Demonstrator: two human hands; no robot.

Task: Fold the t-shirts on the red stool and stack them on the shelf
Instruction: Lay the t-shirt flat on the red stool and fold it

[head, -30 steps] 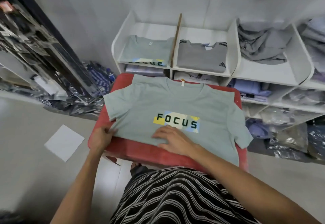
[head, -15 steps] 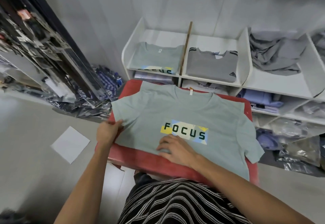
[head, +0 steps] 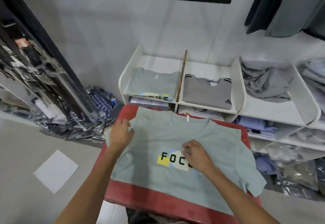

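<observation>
Left grip [head: 120, 133] holds t-shirt [head: 219, 146] sleeve, right grip [head: 197, 155] flat on print; red stool [head: 149, 197], white shelf [head: 239, 83]

This looks like a clothing shop's stockroom. A white shelf [head: 241, 90] holds folded t-shirts [head: 153, 84] in open compartments, plastic-wrapped garments [head: 98, 100] lie piled on the floor by the wall, and dark clothes [head: 281, 5] hang at the upper right.
</observation>
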